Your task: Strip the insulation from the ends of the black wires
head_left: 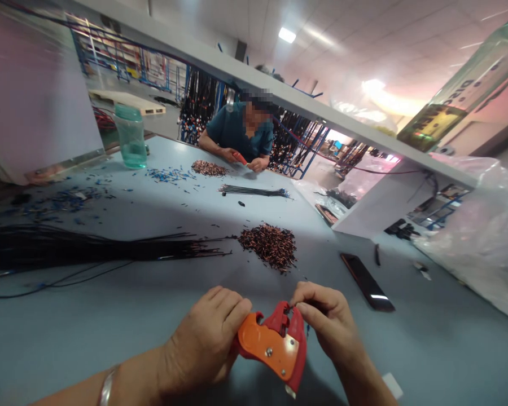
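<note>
My left hand (207, 332) is wrapped round a red and orange wire stripper (271, 349), its jaws pointing up and away from me. Close against those jaws, my right hand (328, 316) pinches a thin black wire (291, 308), of which only a short dark piece shows between the fingertips and the tool. Beyond both hands lies a heap of short copper and black cut pieces (271, 245). A long bundle of black wires (110, 245) stretches along the left of the table, its ends reaching nearly to that heap.
A phone (367, 282) lies at the right. Across the table (186, 211), a co-worker (245, 132) holds a red tool. Between us rest a tied wire bundle (254, 191), a second heap of pieces (209, 168), blue scraps (68, 200) and a green bottle (130, 137).
</note>
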Available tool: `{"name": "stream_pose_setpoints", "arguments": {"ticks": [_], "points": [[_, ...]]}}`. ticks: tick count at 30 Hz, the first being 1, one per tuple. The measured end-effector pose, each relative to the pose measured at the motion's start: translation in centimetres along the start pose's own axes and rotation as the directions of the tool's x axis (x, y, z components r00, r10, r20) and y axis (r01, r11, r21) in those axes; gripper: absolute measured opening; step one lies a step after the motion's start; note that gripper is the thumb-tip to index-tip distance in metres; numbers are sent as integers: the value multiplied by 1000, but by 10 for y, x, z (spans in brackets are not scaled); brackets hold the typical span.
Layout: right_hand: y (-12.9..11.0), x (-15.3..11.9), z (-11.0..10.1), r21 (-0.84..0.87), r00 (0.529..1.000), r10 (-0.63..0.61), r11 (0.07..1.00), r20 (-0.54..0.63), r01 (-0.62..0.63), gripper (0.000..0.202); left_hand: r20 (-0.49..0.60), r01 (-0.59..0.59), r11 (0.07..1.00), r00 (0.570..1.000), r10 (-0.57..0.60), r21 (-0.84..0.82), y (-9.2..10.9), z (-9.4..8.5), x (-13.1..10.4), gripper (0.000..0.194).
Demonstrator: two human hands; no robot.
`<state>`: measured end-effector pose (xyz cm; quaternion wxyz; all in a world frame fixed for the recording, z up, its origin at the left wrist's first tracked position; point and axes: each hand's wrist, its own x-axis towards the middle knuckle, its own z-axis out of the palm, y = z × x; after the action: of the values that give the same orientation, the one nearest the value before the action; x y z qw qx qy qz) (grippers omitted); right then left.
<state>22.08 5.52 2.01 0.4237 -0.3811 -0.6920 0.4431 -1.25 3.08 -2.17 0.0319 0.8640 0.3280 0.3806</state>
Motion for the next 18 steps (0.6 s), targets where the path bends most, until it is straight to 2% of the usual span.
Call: {"name": "stream_pose_setpoints", "arguments": {"ticks": [4, 13, 16, 18], "points": [[-4, 2, -1, -105, 999, -51, 993, 4, 51, 15, -7, -25, 999, 1000, 25, 39, 0, 0, 0, 20], [-21, 5, -4, -275, 986, -153, 947, 70, 166, 18, 11, -62, 996, 998, 61, 61, 1, 1, 0, 20], [-22, 5, -4, -295, 982, -177, 937, 61, 187, 19, 2, -65, 998, 998, 65, -7, 0, 1, -1, 19], [-20, 4, -3, -279, 982, -189, 942, 15, 186, 16, 0, -30, 990, 1000, 30, -136, 0, -3, 1, 16]]}}
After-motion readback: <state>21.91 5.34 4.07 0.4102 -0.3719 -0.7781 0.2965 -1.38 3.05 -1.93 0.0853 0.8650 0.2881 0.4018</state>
